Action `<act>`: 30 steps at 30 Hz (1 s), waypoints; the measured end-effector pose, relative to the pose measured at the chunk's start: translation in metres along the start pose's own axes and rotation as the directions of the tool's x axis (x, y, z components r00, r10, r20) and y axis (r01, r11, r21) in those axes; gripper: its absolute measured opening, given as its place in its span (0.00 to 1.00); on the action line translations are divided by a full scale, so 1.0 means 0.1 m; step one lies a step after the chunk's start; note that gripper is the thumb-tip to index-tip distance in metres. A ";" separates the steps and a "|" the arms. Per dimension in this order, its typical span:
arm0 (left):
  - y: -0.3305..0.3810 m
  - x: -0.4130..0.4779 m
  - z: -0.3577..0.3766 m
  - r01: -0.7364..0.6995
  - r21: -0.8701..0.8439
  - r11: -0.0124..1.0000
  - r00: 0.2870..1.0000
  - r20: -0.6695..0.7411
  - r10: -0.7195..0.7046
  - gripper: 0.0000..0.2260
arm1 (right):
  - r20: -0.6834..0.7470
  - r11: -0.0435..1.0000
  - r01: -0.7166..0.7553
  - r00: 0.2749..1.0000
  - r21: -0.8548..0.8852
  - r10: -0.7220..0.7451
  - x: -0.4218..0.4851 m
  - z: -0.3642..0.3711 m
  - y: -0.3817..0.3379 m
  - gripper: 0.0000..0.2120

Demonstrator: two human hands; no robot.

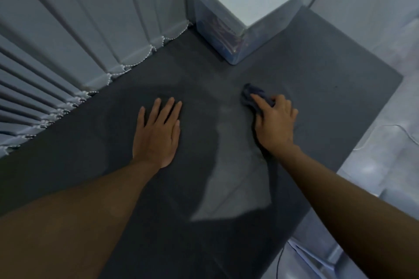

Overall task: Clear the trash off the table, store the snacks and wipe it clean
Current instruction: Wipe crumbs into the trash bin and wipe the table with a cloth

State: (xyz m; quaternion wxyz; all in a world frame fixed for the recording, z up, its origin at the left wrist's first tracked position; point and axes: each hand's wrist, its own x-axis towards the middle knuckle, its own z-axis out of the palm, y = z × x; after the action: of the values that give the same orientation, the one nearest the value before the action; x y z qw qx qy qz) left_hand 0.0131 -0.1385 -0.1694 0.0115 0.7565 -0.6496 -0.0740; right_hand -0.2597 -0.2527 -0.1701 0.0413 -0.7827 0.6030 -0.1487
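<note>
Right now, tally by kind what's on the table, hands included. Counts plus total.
Hands: 2, the left hand flat on the table, the right hand pressing the cloth
Cloth: 1, the dark blue cloth
Storage box: 1, the lidded white box at the far corner
Trash or loose snacks: 0 visible
Total: 4

Dark blue cloth (254, 96) bunched on the grey table (328, 88), seemingly damp

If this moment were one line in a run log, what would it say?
stage: wiping | right hand: grip on dark cloth, pressed to table | left hand: flat on table, empty | lidded bin: far corner
</note>
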 end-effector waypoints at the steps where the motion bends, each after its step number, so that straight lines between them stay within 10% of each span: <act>1: 0.01 0.00 0.00 -0.004 0.012 1.000 1.000 0.009 0.004 0.25 | -0.008 0.994 -0.105 0.994 0.020 0.105 -0.06 -0.01 -0.01 0.21; 3: 0.05 0.03 -0.02 0.005 0.039 0.999 1.000 0.024 -0.006 0.24 | -0.002 0.994 -0.108 0.994 0.021 0.108 -0.24 -0.03 -0.12 0.22; 8: 0.27 0.07 -0.07 0.103 0.021 0.994 0.991 0.086 -0.105 0.30 | 0.137 0.911 0.412 0.900 0.039 -0.413 -0.68 -0.23 0.07 0.22; 15: 0.84 0.10 0.00 0.195 -0.035 0.980 0.977 0.090 -0.192 0.35 | 0.005 0.984 -0.179 0.984 0.013 0.179 -0.68 -0.26 0.40 0.21; 22: 1.39 0.21 0.05 0.192 -0.013 0.981 0.976 0.106 -0.189 0.33 | 0.106 0.919 0.391 0.913 0.045 -0.393 -0.72 -0.40 0.73 0.19; 27: 1.67 0.47 0.07 0.209 -0.019 0.978 0.975 0.085 -0.206 0.32 | -0.007 0.992 -0.111 0.994 0.068 0.112 -0.27 -0.39 1.11 0.20; 30: 1.86 0.63 0.08 0.152 -0.032 0.988 0.987 0.067 -0.149 0.31 | -0.002 0.992 0.088 0.996 0.086 -0.088 -0.34 -0.36 1.13 0.20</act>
State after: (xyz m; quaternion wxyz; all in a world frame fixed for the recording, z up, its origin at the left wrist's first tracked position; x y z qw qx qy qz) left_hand -0.1608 -0.2291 -0.1620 -0.0011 0.8003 -0.5893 -0.1107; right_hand -0.3829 -0.2465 -0.1692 0.0687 -0.8061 0.5609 -0.1753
